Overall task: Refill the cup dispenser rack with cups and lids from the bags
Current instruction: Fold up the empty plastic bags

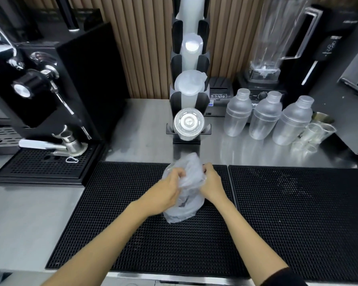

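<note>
Both your arms reach straight out over the mat [132,234], wrists angled in toward each other. Your left hand [165,193] and right hand [212,182] are each pinched shut on the upper part of the bag [186,205], fingers curled into the plastic. The bag stands upright on the mat, just in front of the rack [189,100] on the tabletop [136,131].

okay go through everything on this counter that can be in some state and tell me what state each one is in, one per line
plastic bag: upright on the mat, top gripped
left hand: closed on the bag
right hand: closed on the bag
cup dispenser rack: upright, slots loaded
three shaker bottles: upright, capped, look empty
blender jug: on its base, empty
portafilter: lying on the drip tray
</note>
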`<state>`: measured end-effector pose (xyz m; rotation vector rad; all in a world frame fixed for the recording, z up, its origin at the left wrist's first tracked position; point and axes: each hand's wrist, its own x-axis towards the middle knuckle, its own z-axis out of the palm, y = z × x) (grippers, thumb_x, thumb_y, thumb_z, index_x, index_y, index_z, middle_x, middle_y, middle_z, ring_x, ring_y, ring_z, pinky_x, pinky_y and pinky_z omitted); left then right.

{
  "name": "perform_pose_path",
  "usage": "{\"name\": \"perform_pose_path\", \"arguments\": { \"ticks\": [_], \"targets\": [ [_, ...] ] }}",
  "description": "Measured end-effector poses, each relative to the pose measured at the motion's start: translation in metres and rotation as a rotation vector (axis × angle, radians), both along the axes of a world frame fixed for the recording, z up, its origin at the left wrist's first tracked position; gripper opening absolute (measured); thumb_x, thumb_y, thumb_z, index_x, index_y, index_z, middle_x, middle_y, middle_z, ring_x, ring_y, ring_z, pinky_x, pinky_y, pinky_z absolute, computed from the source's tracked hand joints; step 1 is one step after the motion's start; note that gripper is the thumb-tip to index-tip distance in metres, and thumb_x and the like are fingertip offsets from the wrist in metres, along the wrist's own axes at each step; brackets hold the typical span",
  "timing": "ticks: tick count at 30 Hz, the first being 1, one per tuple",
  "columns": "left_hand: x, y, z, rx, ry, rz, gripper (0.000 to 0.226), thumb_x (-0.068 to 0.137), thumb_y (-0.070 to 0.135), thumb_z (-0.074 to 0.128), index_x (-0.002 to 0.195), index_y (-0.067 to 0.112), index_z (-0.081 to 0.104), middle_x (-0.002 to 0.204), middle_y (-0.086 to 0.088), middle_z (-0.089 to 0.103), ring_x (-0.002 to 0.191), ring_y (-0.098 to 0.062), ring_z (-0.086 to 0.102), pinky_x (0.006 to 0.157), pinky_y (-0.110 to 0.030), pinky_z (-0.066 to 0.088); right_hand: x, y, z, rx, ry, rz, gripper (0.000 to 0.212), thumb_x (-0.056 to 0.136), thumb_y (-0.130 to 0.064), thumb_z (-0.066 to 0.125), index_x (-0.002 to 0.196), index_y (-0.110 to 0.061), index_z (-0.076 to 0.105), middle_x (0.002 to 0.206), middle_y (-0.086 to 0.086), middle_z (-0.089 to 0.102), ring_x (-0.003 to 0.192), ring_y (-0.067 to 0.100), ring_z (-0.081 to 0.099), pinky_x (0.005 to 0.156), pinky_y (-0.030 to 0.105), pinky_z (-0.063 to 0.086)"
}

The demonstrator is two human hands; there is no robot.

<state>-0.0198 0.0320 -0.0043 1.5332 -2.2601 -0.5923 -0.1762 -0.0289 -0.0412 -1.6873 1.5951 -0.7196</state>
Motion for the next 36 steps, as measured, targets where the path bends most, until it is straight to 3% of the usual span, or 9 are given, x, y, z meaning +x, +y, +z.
{"name": "perform_pose_path", "arguments": {
  "ticks": [5,8,12,15,20,24,28,33,36],
  "targets": [
    [0.000,0.000,-0.013,0.221,-0.212,-0.175,0.054,0.092,0.047,0.042,0.126,0.005,0.041,0.130,-0.007,0.037,0.098,-0.019,0.045,0.087,-0.025,0.039,-0.006,-0.007,0.005,0.091,-0.205,-0.134,0.009,0.082,-0.008,0.057,0.089,-0.010,0.062,0.082,0.005,0.064,0.078,0.016,0.057,0.061,0.014,0.041],
    [0.000,-0.008,-0.019,0.173,-0.535,-0.250,0.060,0.085,0.053,0.052,0.123,0.007,0.048,0.128,-0.008,0.040,0.116,-0.023,0.036,0.105,-0.035,0.032,0.002,-0.004,0.016,0.044,-0.346,-0.058,0.014,0.078,-0.004,0.056,0.076,-0.017,0.061,0.075,0.001,0.066,0.074,0.012,0.059,0.069,0.020,0.045],
    [-0.003,-0.025,-0.014,0.162,-0.394,-0.228,0.011,0.082,0.011,0.051,0.083,0.004,0.059,0.084,-0.012,0.064,0.071,-0.017,0.047,0.072,-0.027,0.041,0.016,0.017,0.016,-0.119,-0.271,0.223,0.016,0.080,0.000,0.055,0.080,-0.016,0.057,0.088,0.000,0.061,0.085,0.004,0.055,0.080,0.007,0.039],
    [0.013,-0.034,-0.015,0.269,-0.100,-0.142,0.024,0.074,0.007,0.061,0.054,0.019,0.052,0.044,0.006,0.044,0.043,-0.005,0.041,0.047,-0.013,0.028,0.017,0.026,-0.002,-0.180,-0.134,0.298,0.010,0.085,-0.007,0.052,0.087,-0.015,0.058,0.093,0.000,0.062,0.088,0.011,0.056,0.081,0.018,0.043],
    [0.041,-0.047,-0.037,-0.200,-0.002,0.103,0.041,0.054,0.040,0.071,0.089,0.021,0.060,0.084,0.015,0.047,0.080,-0.005,0.042,0.077,-0.020,0.037,0.012,0.032,-0.017,-0.305,0.361,0.479,0.014,0.082,-0.006,0.042,0.074,-0.014,0.051,0.087,0.006,0.062,0.088,0.025,0.050,0.074,0.037,0.035],
    [0.039,-0.059,-0.030,0.135,-0.103,0.027,0.070,0.053,0.043,0.066,0.120,0.030,0.047,0.116,0.005,0.045,0.102,-0.016,0.043,0.091,-0.031,0.040,0.013,0.029,-0.010,-0.330,0.499,0.572,0.022,0.085,-0.016,0.043,0.094,-0.017,0.063,0.108,0.001,0.061,0.110,0.023,0.046,0.089,0.038,0.028],
    [0.026,-0.064,-0.033,0.118,0.058,0.103,0.026,0.066,0.022,0.060,0.092,0.023,0.058,0.093,-0.001,0.058,0.087,-0.020,0.056,0.076,-0.029,0.042,0.003,0.037,-0.015,-0.165,0.490,0.537,0.040,0.083,-0.048,0.052,0.117,-0.028,0.050,0.138,0.001,0.029,0.125,0.023,0.021,0.101,0.042,0.023],
    [-0.006,-0.051,-0.058,-0.008,-0.062,0.193,0.033,0.083,0.015,0.056,0.114,0.011,0.046,0.112,-0.004,0.041,0.083,-0.025,0.054,0.074,-0.038,0.048,0.012,0.036,-0.004,-0.187,0.214,0.408,0.020,0.079,-0.001,0.048,0.091,-0.009,0.062,0.085,0.003,0.052,0.080,0.019,0.048,0.063,0.022,0.038],
    [0.008,-0.050,-0.072,-0.068,-0.277,-0.082,0.065,0.082,0.034,0.050,0.138,0.005,0.033,0.135,-0.010,0.035,0.119,-0.024,0.040,0.099,-0.029,0.035,0.014,0.021,0.004,-0.065,-0.004,0.119,0.021,0.069,0.000,0.055,0.083,-0.012,0.064,0.071,-0.005,0.058,0.065,0.012,0.054,0.058,0.013,0.042]
  ]
}}
